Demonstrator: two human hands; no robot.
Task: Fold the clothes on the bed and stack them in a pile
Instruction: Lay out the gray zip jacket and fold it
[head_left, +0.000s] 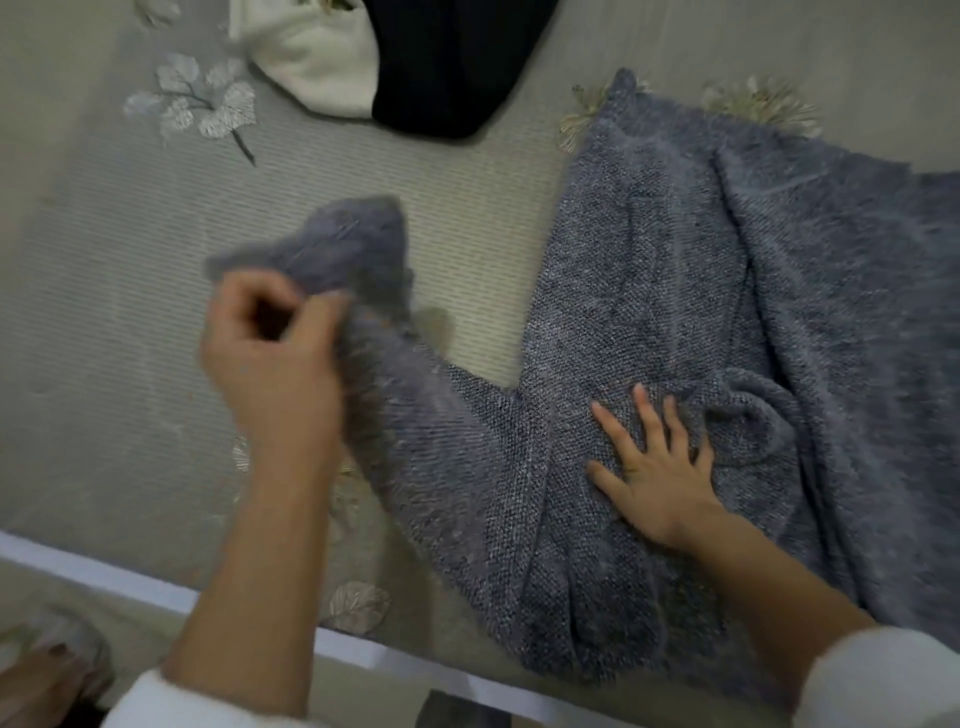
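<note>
Bedding comes first on the left: the bed cover (104, 312), pale and ribbed with embroidered leaves. Next to it the left hand (270, 353) has its fingers curled, pinching the cuff end of the sleeve (353, 244), which is raised off the cover and blurred. At the far edge, a white garment (311, 57) and a black garment (452, 57) lie touching each other in a loose heap, unfolded. Right of centre the grey-blue knitted sweater (701, 286) lies spread and rumpled on the cover, its near edge hanging over the side of the bed. The right hand (654, 467) rests flat on the sweater's body, fingers straight and spread, pressing it in place. Judged from this, the task is at an early stage. The sweater's first fold, bringing the sleeve across, seems to be in hand, the other two garments look untouched, and no pile shows anywhere in view
</note>
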